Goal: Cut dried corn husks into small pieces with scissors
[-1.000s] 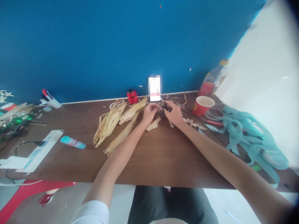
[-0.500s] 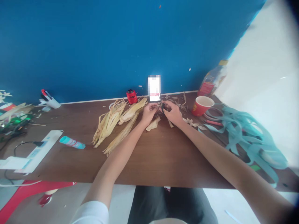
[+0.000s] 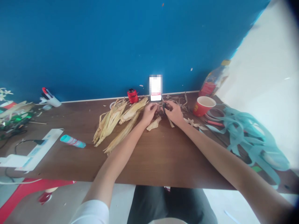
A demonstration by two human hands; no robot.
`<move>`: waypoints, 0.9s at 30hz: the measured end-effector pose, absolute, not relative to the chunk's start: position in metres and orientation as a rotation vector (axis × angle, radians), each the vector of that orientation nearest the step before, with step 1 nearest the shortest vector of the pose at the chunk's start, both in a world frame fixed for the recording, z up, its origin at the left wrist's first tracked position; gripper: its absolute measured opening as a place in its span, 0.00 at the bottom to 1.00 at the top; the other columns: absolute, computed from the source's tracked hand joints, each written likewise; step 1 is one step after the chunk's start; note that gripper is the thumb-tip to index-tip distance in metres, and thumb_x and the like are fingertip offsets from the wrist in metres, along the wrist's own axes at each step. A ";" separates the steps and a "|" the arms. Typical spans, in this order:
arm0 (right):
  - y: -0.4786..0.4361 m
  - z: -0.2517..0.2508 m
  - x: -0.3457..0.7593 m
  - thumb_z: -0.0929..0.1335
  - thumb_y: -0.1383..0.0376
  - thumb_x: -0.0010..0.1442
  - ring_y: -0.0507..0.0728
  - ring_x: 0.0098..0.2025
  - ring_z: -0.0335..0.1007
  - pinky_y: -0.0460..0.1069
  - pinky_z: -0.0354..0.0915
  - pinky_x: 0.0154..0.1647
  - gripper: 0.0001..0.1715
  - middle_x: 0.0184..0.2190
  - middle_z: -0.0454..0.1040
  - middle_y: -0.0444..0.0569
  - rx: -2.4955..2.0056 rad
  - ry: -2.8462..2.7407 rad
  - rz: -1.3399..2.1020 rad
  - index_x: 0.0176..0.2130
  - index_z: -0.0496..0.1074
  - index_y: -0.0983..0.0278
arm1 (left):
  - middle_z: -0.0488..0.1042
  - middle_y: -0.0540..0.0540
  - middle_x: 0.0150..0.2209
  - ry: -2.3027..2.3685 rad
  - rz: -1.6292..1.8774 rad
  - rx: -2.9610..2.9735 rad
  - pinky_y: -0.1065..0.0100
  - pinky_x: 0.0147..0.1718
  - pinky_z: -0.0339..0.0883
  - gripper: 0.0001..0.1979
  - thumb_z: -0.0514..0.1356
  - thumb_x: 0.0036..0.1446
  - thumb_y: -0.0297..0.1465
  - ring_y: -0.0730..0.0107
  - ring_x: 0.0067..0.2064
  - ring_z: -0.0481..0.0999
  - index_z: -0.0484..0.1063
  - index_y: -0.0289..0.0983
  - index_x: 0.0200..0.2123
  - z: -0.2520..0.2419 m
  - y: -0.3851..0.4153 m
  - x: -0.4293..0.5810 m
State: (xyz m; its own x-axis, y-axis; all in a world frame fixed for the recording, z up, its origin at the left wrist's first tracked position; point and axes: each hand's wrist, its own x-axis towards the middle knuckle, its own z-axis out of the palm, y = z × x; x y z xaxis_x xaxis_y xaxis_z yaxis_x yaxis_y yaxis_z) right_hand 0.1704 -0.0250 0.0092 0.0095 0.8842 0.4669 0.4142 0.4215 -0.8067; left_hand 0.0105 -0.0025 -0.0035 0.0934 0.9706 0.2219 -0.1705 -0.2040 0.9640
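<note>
Small black scissors point(image 3: 163, 106) stand upright, tips toward the blue wall point(image 3: 93, 46), between both grips: right hand point(image 3: 174, 113) closed on them, left hand point(image 3: 149, 114) curled shut just beside, nearer the dried corn husks point(image 3: 109, 123) left of the scissors.

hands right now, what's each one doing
left hand: closed, whatever it pinches is too small to tell
right hand: closed, apparently holding small dark scissors
</note>
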 end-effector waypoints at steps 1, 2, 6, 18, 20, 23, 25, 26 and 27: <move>-0.026 0.010 0.171 0.69 0.59 0.54 0.59 0.40 0.76 0.53 0.71 0.43 0.22 0.37 0.80 0.50 -1.203 -1.605 0.507 0.48 0.75 0.63 | 0.73 0.47 0.29 0.902 1.371 1.269 0.72 0.29 0.65 0.12 0.65 0.54 0.39 0.72 0.31 0.71 0.74 0.36 0.34 -0.003 -0.002 0.010; -0.026 0.011 0.171 0.69 0.59 0.54 0.59 0.40 0.76 0.53 0.70 0.43 0.21 0.37 0.80 0.49 -1.232 -1.612 0.477 0.47 0.75 0.63 | 0.73 0.47 0.29 0.907 1.387 1.241 0.72 0.29 0.65 0.13 0.65 0.54 0.40 0.73 0.31 0.71 0.74 0.35 0.33 -0.003 -0.002 0.010; -0.026 0.010 0.171 0.69 0.60 0.53 0.58 0.35 0.75 0.51 0.69 0.38 0.19 0.32 0.79 0.46 -1.284 -1.682 0.460 0.45 0.76 0.61 | 0.74 0.47 0.29 0.925 1.423 1.094 0.71 0.30 0.64 0.15 0.68 0.50 0.40 0.74 0.29 0.71 0.74 0.35 0.35 -0.002 -0.001 0.009; -0.027 0.009 0.168 0.69 0.62 0.52 0.57 0.33 0.73 0.50 0.67 0.37 0.19 0.30 0.78 0.45 -1.309 -1.865 0.412 0.44 0.77 0.60 | 0.73 0.49 0.30 0.892 1.474 1.016 0.73 0.29 0.63 0.15 0.68 0.50 0.39 0.77 0.30 0.70 0.73 0.34 0.34 -0.002 0.001 0.007; -0.026 0.008 0.168 0.69 0.62 0.51 0.58 0.35 0.74 0.50 0.68 0.38 0.20 0.32 0.79 0.46 -1.320 -1.865 0.414 0.45 0.78 0.60 | 0.72 0.49 0.30 0.896 1.482 1.016 0.73 0.29 0.62 0.15 0.68 0.51 0.39 0.76 0.30 0.69 0.72 0.34 0.33 -0.003 0.002 0.007; -0.026 0.008 0.168 0.69 0.63 0.51 0.58 0.36 0.75 0.51 0.68 0.39 0.21 0.35 0.80 0.46 -1.307 -1.866 0.420 0.46 0.78 0.61 | 0.72 0.48 0.29 0.903 1.503 1.005 0.73 0.29 0.61 0.15 0.68 0.50 0.40 0.77 0.28 0.68 0.72 0.33 0.32 -0.002 0.002 0.007; -0.027 0.009 0.168 0.69 0.63 0.51 0.58 0.36 0.75 0.50 0.68 0.39 0.21 0.35 0.80 0.47 -1.303 -1.862 0.423 0.46 0.78 0.61 | 0.72 0.48 0.29 0.901 1.523 0.992 0.73 0.29 0.61 0.16 0.68 0.50 0.40 0.78 0.28 0.67 0.72 0.33 0.31 -0.002 0.001 0.007; -0.027 0.009 0.167 0.69 0.63 0.51 0.58 0.36 0.75 0.50 0.68 0.39 0.20 0.35 0.80 0.47 -1.305 -1.857 0.425 0.46 0.78 0.61 | 0.72 0.48 0.29 0.899 1.530 0.988 0.73 0.28 0.61 0.16 0.68 0.50 0.40 0.78 0.28 0.67 0.72 0.33 0.31 -0.002 0.001 0.007; -0.028 0.010 0.167 0.69 0.63 0.51 0.58 0.35 0.75 0.50 0.68 0.38 0.20 0.35 0.80 0.46 -1.308 -1.851 0.428 0.45 0.78 0.61 | 0.72 0.48 0.29 0.897 1.537 0.984 0.73 0.28 0.60 0.16 0.68 0.50 0.41 0.78 0.28 0.67 0.72 0.33 0.31 -0.001 0.001 0.006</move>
State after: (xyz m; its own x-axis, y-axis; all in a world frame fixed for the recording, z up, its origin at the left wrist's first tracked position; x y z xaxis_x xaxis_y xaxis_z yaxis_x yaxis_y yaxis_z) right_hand 0.1673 -0.0276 0.0097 -0.1339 0.8982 0.4187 0.6230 0.4049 -0.6693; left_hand 0.0065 0.0009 -0.0013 -0.1072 0.9851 0.1344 -0.3675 -0.1649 0.9153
